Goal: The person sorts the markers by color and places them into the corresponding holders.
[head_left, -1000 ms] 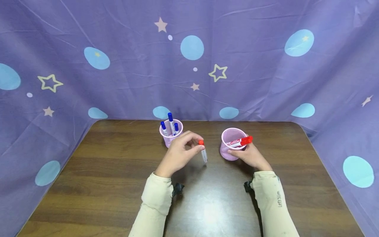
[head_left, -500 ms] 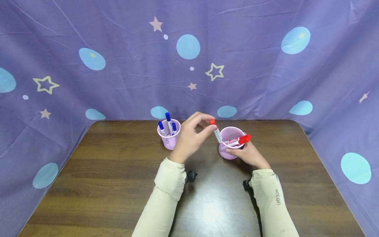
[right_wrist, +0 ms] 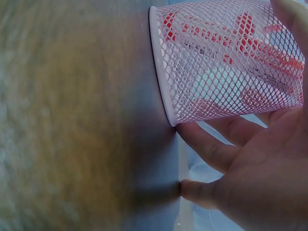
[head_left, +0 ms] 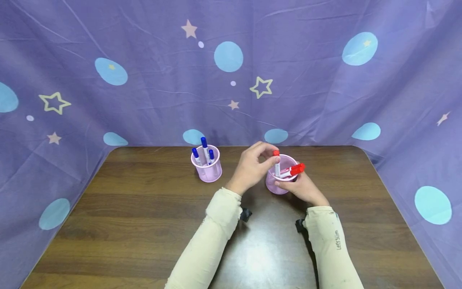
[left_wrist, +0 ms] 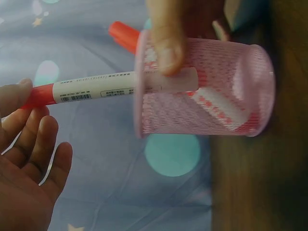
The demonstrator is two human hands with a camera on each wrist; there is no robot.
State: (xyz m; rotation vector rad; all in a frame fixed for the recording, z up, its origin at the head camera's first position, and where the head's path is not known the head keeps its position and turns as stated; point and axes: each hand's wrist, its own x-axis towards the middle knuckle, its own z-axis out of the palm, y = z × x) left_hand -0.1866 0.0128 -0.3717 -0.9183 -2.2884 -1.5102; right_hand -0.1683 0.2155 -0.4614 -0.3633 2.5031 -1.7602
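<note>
My left hand (head_left: 254, 166) pinches a red-capped marker (left_wrist: 96, 90) by its cap between thumb and fingertips. The marker's white lower end is inside the right-hand pink mesh pen cup (left_wrist: 221, 62), past its rim. My right hand (head_left: 306, 188) grips that cup from its right side, thumb on the near wall. Other red-capped markers (head_left: 297, 169) lean in the same cup, caps tilted out to the right. In the right wrist view, the cup's base (right_wrist: 163, 67) is close to the table and the fingers (right_wrist: 207, 144) wrap round the mesh.
A second pink mesh pen cup (head_left: 209, 174) stands left on the brown wooden table (head_left: 126, 224), holding blue-capped markers (head_left: 204, 143). A purple patterned curtain (head_left: 151, 80) hangs behind and at both sides of the table.
My left hand has lifted the red-capped marker, carried it rightward and brought its lower end into the right-hand cup. My right hand still holds the cup in about the same place.
</note>
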